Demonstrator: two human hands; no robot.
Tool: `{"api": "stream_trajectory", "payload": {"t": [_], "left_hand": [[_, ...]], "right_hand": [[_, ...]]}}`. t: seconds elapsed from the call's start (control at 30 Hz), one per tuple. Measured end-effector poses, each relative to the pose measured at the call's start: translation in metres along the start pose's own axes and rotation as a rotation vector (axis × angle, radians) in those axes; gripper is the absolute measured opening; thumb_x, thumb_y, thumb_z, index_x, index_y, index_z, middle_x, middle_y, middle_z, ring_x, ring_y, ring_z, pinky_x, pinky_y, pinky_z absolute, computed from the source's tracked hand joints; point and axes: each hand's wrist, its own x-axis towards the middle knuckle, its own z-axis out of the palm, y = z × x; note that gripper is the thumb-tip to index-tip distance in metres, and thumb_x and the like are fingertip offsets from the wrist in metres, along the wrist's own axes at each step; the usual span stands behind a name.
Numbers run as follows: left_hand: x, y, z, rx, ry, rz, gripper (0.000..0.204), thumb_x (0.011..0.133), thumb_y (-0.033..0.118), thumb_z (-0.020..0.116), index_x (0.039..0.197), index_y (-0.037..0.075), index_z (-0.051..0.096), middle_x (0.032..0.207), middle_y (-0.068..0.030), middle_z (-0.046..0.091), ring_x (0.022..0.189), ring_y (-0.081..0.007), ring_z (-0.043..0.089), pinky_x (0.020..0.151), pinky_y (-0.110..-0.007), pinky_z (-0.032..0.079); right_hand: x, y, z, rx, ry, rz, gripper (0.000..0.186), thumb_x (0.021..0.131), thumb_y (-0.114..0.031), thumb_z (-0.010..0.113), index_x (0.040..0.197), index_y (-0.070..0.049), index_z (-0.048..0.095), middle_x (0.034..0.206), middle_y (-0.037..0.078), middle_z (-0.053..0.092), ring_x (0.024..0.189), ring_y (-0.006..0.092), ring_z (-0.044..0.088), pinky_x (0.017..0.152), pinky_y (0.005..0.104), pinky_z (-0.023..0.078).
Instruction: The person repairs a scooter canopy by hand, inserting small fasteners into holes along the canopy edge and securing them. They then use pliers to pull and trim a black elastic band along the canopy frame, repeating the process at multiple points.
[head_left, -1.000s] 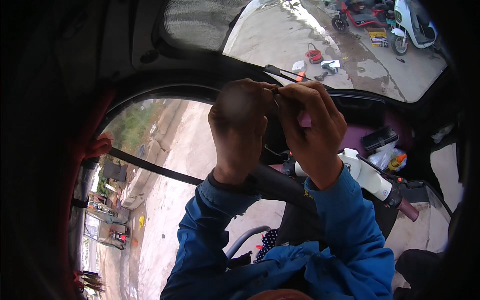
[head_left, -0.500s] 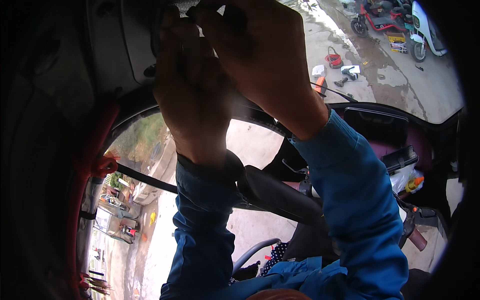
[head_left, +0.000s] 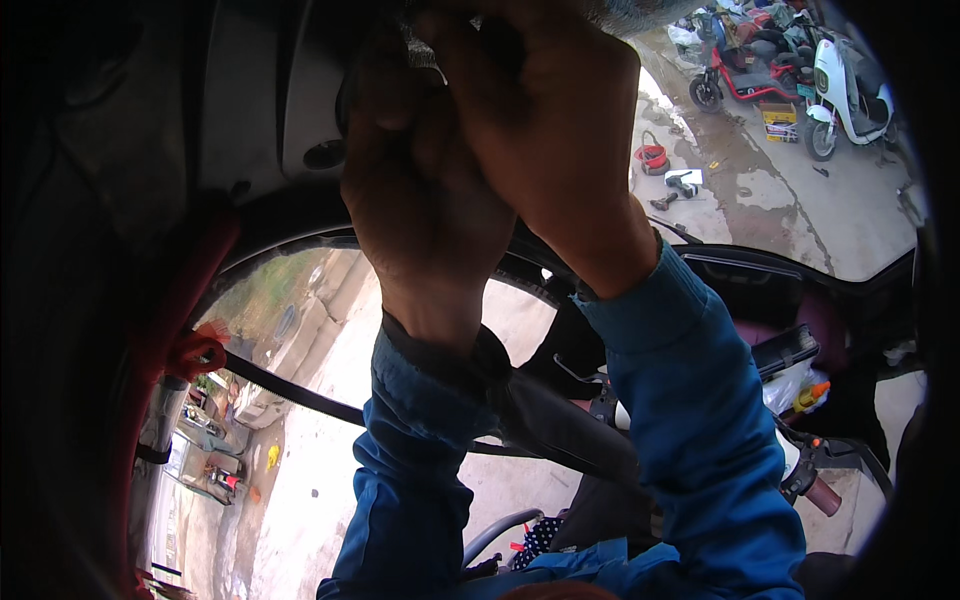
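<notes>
Both my arms, in blue sleeves, reach up to the dark roof panel [head_left: 250,110] of a covered vehicle. My left hand [head_left: 430,210] is raised with its fingers curled, close against the panel's edge. Beside it and overlapping it, my right hand [head_left: 565,140] bends its fingers inward at the same spot. The fingertips of both hands meet near the upper edge of the picture in deep shadow. Whatever they pinch there is hidden by the hands and the dark.
Below on the right are a handlebar grip [head_left: 822,497], a black phone holder [head_left: 783,350] and a yellow-orange bottle [head_left: 811,396]. A red cloth tie [head_left: 200,350] wraps the left frame post. Outside stand a white scooter [head_left: 845,100], a red bucket [head_left: 652,158] and a power drill [head_left: 683,184].
My view has shifted slightly, so the scooters and the roof panel show more. Both hands appear a little further right and lower, still together at the roof.
</notes>
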Motion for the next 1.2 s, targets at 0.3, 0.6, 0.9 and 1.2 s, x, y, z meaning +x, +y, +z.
{"api": "stream_trajectory", "payload": {"t": [0.3, 0.6, 0.9, 1.2], "left_hand": [[-0.002, 0.007, -0.007, -0.074, -0.101, -0.125, 0.026, 0.114, 0.031, 0.046, 0.101, 0.017, 0.063, 0.076, 0.0044, 0.054, 0.078, -0.0075, 0.059, 0.082, -0.029, 0.054], [-0.008, 0.006, 0.005, 0.001, 0.122, -0.067, 0.027, 0.113, 0.034, 0.049, 0.097, 0.017, 0.063, 0.062, 0.0063, 0.045, 0.053, -0.0055, 0.043, 0.054, -0.023, 0.040], [-0.009, 0.008, 0.006, -0.074, 0.092, -0.064, 0.033, 0.116, 0.038, 0.046, 0.094, 0.018, 0.061, 0.055, 0.0069, 0.036, 0.044, -0.0062, 0.026, 0.043, -0.024, 0.021], [-0.005, 0.007, 0.002, -0.022, 0.109, -0.023, 0.031, 0.115, 0.036, 0.048, 0.096, 0.018, 0.065, 0.054, 0.0075, 0.035, 0.045, -0.0055, 0.027, 0.045, -0.023, 0.022]], "right_hand": [[0.004, 0.002, 0.002, -0.173, 0.030, -0.131, 0.009, 0.093, -0.005, 0.077, 0.096, -0.008, 0.069, 0.079, 0.010, 0.074, 0.064, 0.0281, 0.075, 0.056, 0.0375, 0.057], [0.002, -0.003, 0.008, -0.257, 0.077, -0.163, 0.005, 0.095, -0.004, 0.075, 0.095, -0.005, 0.070, 0.078, 0.010, 0.075, 0.062, 0.0240, 0.073, 0.054, 0.0347, 0.056], [0.002, -0.008, 0.010, -0.210, 0.056, -0.121, 0.003, 0.096, -0.004, 0.073, 0.095, -0.003, 0.070, 0.078, 0.009, 0.075, 0.060, 0.0202, 0.072, 0.053, 0.0325, 0.054], [0.002, -0.022, 0.017, -0.004, 0.092, 0.097, 0.005, 0.098, -0.004, 0.071, 0.095, -0.001, 0.071, 0.077, 0.008, 0.076, 0.059, 0.0163, 0.070, 0.052, 0.0303, 0.053]]}}
